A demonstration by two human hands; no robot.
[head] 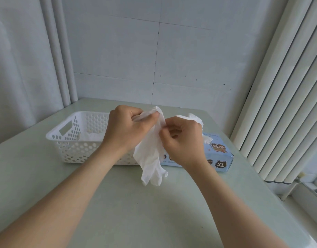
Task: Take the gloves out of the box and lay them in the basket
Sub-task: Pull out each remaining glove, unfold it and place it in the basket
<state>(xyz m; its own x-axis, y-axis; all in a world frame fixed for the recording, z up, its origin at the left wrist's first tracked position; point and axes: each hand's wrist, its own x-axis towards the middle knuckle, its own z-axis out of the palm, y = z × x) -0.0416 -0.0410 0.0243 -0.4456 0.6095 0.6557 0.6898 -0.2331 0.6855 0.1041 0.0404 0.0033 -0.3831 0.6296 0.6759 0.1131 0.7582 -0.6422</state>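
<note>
Item: one white glove (150,154), hanging between both grips. The left grip (129,126) is curled on its cuff and the right grip (181,140) pinches its edge.
Progress: we judge the task midway. Something white, likely gloves, lies in the basket (72,149) behind the left grip, and more protrude from the box (220,154) behind the right grip.
Setting: pale green surface (129,212), tiled wall (172,59), blinds (279,104).

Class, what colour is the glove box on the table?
Light blue, with a cartoon picture and an XL mark: the box, seen in the head view.
</note>
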